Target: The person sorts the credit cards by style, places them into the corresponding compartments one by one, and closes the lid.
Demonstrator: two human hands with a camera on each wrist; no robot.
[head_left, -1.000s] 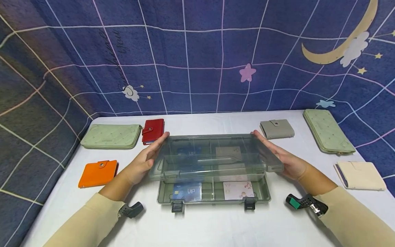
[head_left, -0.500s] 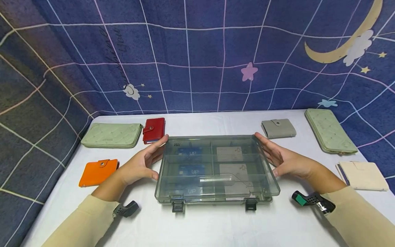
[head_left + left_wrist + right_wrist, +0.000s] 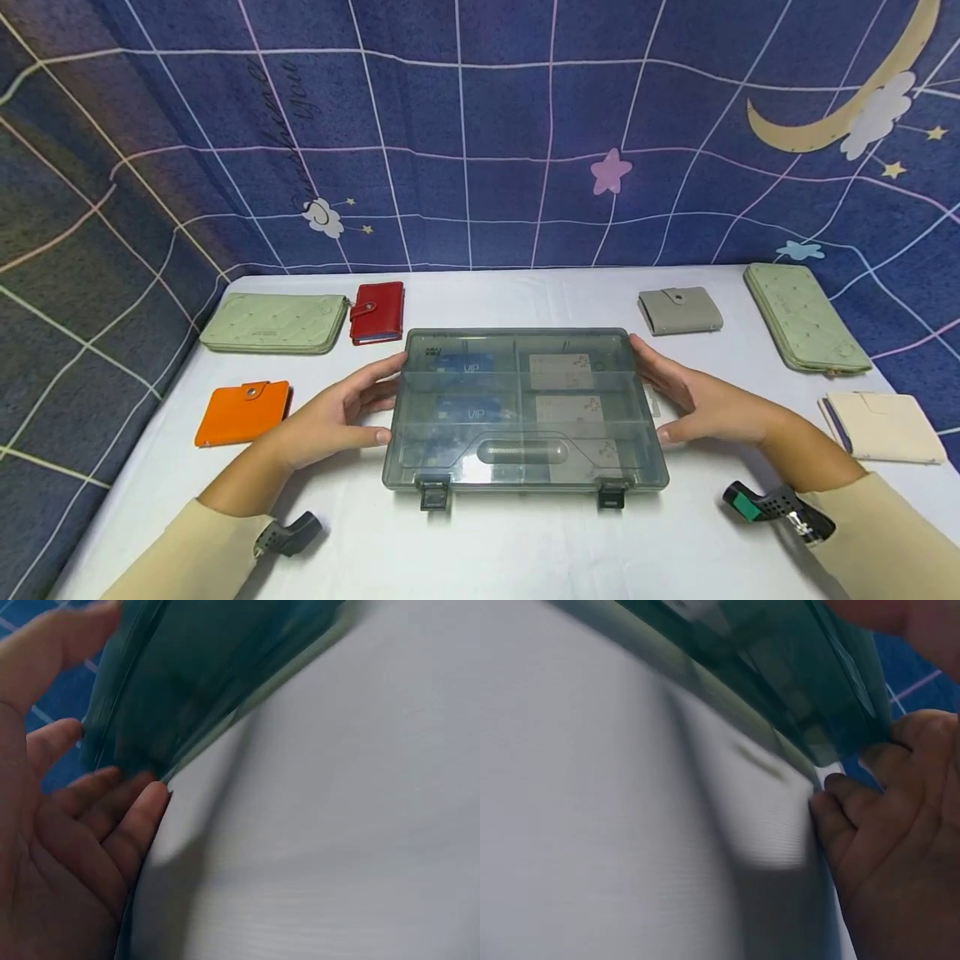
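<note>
A smoky-clear plastic storage box (image 3: 525, 383) lies flat on the white-covered table, its lid down over the compartments. Through the lid show blue VIP cards (image 3: 471, 409) on the left and pale flowered cards (image 3: 570, 410) on the right. Two dark latches (image 3: 434, 495) stick out at the front edge, unfastened. My left hand (image 3: 337, 417) is at the box's left side, fingertips at the back corner and thumb near the wall. Mirroring it, my right hand (image 3: 712, 408) is at the right side. In both wrist views the fingers look mostly extended beside the box (image 3: 202, 682).
On the left lie a green wallet (image 3: 273, 323), a red card holder (image 3: 377, 312) and an orange one (image 3: 243, 414). On the right are a grey card holder (image 3: 680, 311), another green wallet (image 3: 808, 319) and a cream one (image 3: 885, 426). A patterned curtain (image 3: 480, 133) hangs behind.
The lid has come down from tilted-up to flat on the box. Both hands have eased slightly outward and toward the front along its sides.
</note>
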